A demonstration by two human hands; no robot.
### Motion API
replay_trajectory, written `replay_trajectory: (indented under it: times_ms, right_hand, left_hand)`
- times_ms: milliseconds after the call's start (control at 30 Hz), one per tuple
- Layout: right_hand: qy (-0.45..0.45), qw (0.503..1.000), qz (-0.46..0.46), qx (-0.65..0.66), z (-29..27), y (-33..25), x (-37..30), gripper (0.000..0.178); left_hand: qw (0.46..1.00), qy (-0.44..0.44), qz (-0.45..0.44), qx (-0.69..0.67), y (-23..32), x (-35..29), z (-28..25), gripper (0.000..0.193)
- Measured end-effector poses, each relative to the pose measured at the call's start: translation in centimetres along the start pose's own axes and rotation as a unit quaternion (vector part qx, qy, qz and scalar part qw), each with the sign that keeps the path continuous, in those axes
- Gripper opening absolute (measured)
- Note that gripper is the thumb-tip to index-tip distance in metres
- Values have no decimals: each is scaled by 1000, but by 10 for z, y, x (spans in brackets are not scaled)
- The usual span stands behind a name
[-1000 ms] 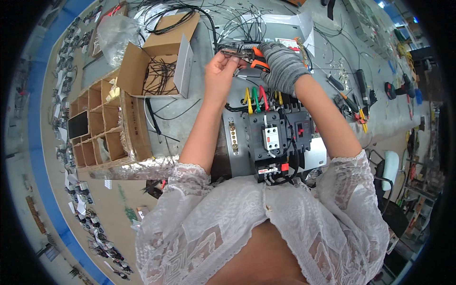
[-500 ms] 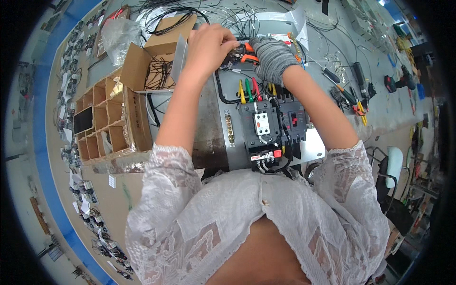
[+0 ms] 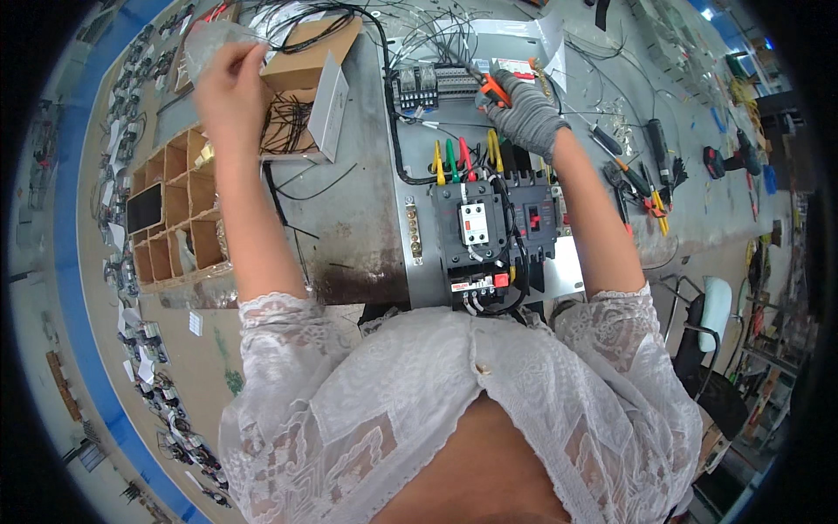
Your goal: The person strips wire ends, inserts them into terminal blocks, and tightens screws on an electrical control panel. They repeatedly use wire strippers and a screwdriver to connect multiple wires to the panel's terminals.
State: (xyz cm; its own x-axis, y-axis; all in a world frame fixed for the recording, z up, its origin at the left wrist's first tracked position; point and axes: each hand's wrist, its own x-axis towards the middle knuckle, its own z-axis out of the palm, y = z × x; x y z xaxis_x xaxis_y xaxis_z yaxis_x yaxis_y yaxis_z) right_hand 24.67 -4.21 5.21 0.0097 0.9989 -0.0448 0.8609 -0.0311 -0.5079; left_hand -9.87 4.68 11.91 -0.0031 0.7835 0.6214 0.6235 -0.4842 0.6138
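Right hand (image 3: 524, 109), gloved: fingers closed round orange-handled pliers (image 3: 495, 90), just beside a grey terminal strip (image 3: 456, 82), toward the tabletop's (image 3: 367, 201) far edge. Left hand (image 3: 231, 92), bare: thumb and fingertips nearly together; cannot tell if anything's pinched. It's by the open cardboard box (image 3: 328, 113) with black wires (image 3: 286, 122). Black contactor (image 3: 471, 223) near the tabletop's front edge; divided cardboard tray (image 3: 177, 203) at its front-left corner.

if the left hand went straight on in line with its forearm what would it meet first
Probably the clear plastic bag; the left hand overlaps it here, so their gap is unclear.
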Motion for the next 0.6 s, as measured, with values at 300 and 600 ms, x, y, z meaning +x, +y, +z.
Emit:
replay_trajectory:
  times_ms: [300, 600]
  right_hand:
    - [-23, 994, 27, 104, 9, -24, -1, 54]
    - [11, 992, -43, -115, 4, -21, -3, 58]
  left_hand:
    - [993, -13, 42, 109, -24, -47, 1, 14]
    - [940, -243, -143, -194, 39, -106, 107, 16]
